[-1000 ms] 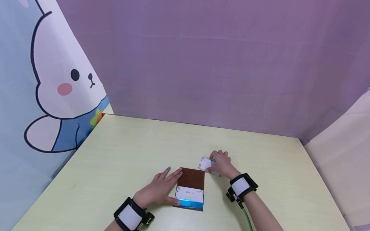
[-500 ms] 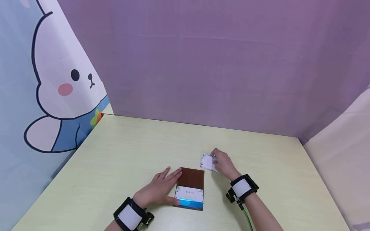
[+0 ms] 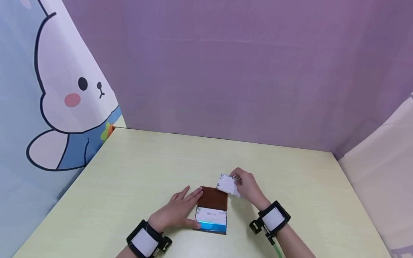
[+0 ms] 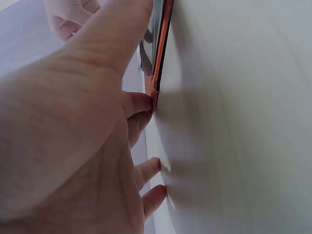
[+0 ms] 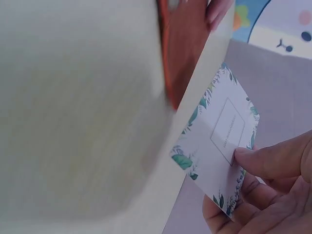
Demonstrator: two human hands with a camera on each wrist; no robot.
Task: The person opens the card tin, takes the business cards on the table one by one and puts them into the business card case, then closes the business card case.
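- Card point(image 3: 228, 185) pinched in my right hand point(image 3: 247, 187), lifted just above the far right corner of the open card case point(image 3: 212, 210) on the desk point(image 3: 135, 172).
- My left hand point(image 3: 175, 211) lies flat, fingers straight, steadying the case's left edge.
- I judge I should hold the card level and square to the slot.
- The case holds a white card behind a blue strip.

card point(image 5: 219, 146) print — too small to read | case point(image 4: 158, 53) — mostly hidden behind left hand point(image 4: 73, 136) | table point(image 5: 73, 122) blurred
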